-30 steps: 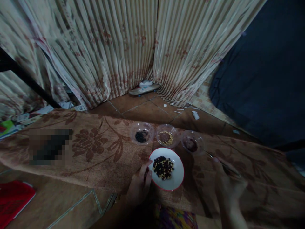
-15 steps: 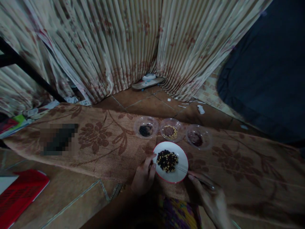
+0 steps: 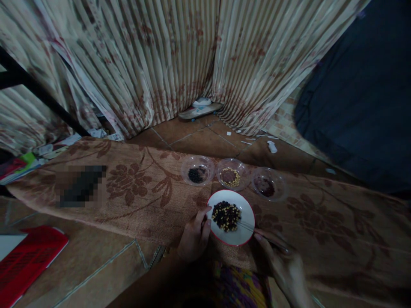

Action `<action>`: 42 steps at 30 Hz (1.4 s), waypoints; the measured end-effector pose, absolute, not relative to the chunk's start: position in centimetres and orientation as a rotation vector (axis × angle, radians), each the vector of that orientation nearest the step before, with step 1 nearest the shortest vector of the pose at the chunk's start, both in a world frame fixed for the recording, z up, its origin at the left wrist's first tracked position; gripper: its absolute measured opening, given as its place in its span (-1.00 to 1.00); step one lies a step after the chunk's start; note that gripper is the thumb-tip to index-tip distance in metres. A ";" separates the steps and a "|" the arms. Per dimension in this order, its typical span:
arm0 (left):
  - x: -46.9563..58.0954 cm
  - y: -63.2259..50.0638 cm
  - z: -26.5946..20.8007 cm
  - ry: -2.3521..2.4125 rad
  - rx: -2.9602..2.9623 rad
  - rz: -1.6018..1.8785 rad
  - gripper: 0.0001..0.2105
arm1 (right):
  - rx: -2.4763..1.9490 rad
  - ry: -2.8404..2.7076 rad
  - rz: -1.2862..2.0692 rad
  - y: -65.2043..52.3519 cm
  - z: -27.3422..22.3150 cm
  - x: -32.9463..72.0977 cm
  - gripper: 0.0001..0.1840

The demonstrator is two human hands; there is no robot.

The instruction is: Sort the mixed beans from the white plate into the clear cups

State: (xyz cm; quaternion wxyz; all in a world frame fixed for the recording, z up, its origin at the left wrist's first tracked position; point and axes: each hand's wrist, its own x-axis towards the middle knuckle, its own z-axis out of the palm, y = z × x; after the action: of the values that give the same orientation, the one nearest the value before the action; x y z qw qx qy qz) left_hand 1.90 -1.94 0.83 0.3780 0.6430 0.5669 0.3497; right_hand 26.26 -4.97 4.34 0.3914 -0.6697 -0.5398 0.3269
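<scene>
A white plate (image 3: 246, 209) with a red rim holds a heap of mixed black and yellow beans (image 3: 226, 216). At the plate's left edge, my left hand (image 3: 194, 237) grips the rim, a finger and thumb over it. My right hand (image 3: 281, 261) is closed around a pair of thin chopsticks (image 3: 248, 225), their tips in the plate at the right side of the beans. Behind the plate stand three clear plastic bowls: one with black beans (image 3: 194, 175), one with yellow beans (image 3: 235, 177), one with dark reddish beans (image 3: 268, 188).
A brown flower-patterned cloth (image 3: 138, 214) covers the low table. A blurred dark object (image 3: 81, 186) lies at its left. Striped curtains (image 3: 180, 64) hang behind, with a skateboard (image 3: 201, 112) on the tiled floor. A red item (image 3: 35, 252) lies lower left; dark fabric (image 3: 359, 98) is at right.
The whole view has shifted very slightly. Both hands keep their places at the plate, and the chopsticks stay beside the beans with hardly any movement.
</scene>
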 end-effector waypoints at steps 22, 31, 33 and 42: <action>1.9 -2.0 0.9 1.441 1.634 0.906 -0.64 | -1.698 -1.202 0.821 -5.0 3.0 26.1 -0.70; 1.9 -2.0 1.0 1.429 1.651 0.908 -0.64 | -1.730 -1.141 0.834 -4.9 3.2 25.8 -0.72; 1.9 -2.0 1.0 1.443 1.642 0.905 -0.64 | -1.720 -1.158 0.827 -4.9 3.2 25.8 -0.72; 1.9 -2.1 1.1 1.449 1.641 0.893 -0.65 | -1.704 -1.189 0.797 -5.0 3.2 25.7 -0.72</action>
State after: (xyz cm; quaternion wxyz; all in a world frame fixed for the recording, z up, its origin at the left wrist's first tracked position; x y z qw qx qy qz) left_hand 1.90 -2.06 1.08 0.3790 0.6423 0.5672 0.3494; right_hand 25.73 -4.99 3.18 0.4424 -0.6866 -0.4793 0.3212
